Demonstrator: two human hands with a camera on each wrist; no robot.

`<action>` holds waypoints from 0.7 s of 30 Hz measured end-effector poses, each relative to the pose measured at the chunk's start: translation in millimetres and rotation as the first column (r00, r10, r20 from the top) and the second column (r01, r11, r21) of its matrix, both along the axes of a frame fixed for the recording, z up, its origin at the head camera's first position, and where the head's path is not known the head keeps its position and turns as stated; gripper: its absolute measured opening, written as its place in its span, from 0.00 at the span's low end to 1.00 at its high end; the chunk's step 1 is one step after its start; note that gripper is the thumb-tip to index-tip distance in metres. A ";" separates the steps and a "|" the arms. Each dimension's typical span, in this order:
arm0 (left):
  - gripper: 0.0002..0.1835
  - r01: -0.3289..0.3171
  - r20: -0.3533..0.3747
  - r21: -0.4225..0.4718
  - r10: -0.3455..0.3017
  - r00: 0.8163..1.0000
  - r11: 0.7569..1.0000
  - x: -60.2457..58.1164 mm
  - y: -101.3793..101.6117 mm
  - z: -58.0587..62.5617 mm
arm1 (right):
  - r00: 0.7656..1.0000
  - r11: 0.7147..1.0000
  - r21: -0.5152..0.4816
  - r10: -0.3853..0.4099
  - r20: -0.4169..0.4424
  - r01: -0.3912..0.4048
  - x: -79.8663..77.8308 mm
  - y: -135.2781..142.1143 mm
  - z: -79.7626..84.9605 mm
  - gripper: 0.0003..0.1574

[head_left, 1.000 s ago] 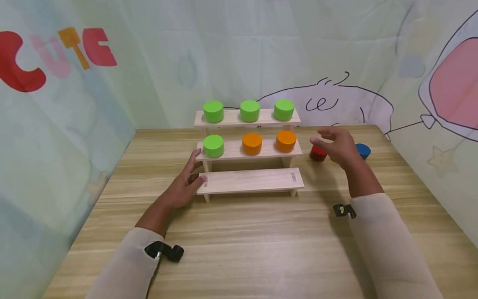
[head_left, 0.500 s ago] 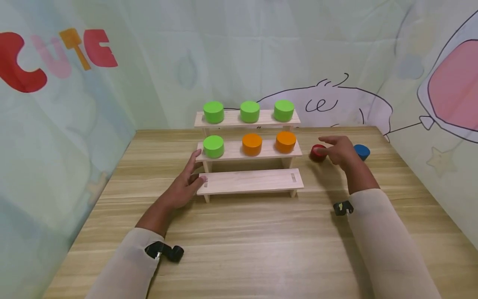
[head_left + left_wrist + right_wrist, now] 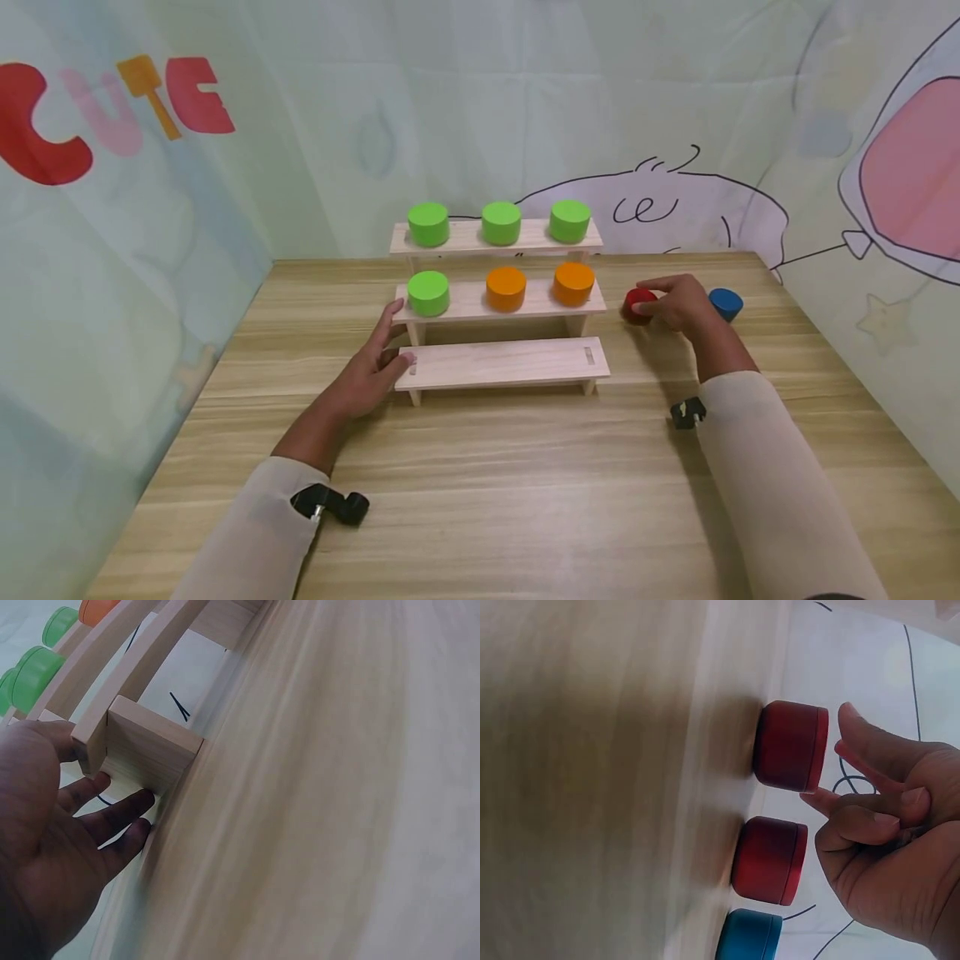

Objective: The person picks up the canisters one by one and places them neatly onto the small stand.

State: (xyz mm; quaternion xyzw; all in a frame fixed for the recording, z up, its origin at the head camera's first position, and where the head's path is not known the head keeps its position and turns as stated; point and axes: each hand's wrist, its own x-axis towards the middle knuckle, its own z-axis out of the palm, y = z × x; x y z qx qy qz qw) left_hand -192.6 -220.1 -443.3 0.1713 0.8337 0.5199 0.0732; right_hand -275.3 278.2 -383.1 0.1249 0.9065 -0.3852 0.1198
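A three-tier wooden display stand stands on the table. At its left end my left hand holds it, thumb on the lowest shelf and index finger at the middle shelf; the left wrist view shows the other fingers by the end leg. On the right, my right hand is over a small round red container. In the right wrist view, thumb and forefinger are spread at the top of that red container, the thumb slightly apart. A second red container stands beside it, mostly hidden by the hand in the head view.
Green containers line the top shelf. The middle shelf bears one green container and two orange containers. A blue container stands right of my right hand. A printed curtain hangs behind the table.
My right hand has come down to the nearest red container, its thumb and forefinger now at the top. My left hand and the stand have stayed put.
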 end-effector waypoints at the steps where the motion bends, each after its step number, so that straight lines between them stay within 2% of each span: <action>1: 0.45 0.000 0.001 0.000 0.000 1.000 1.000 -0.1 0.0 0.0 | 1.000 1.000 0.007 0.004 0.000 -0.004 0.2 -0.1 -0.5 0.37; 7: 0.45 -0.001 0.000 -0.004 0.001 1.000 1.000 0.3 0.4 0.9 | 1.000 0.999 0.038 0.007 0.006 -0.007 1.0 -0.3 -3.8 0.33; 13: 0.45 -0.005 -0.002 -0.002 0.005 1.000 1.000 0.6 0.3 1.6 | 1.000 0.999 0.053 -0.016 0.015 0.015 -1.8 -2.1 -6.4 0.32; 21: 0.45 -0.007 0.003 0.000 0.007 1.000 1.000 0.9 0.3 1.1 | 0.999 0.990 0.131 0.052 -0.001 -0.052 -2.2 -1.3 -8.9 0.32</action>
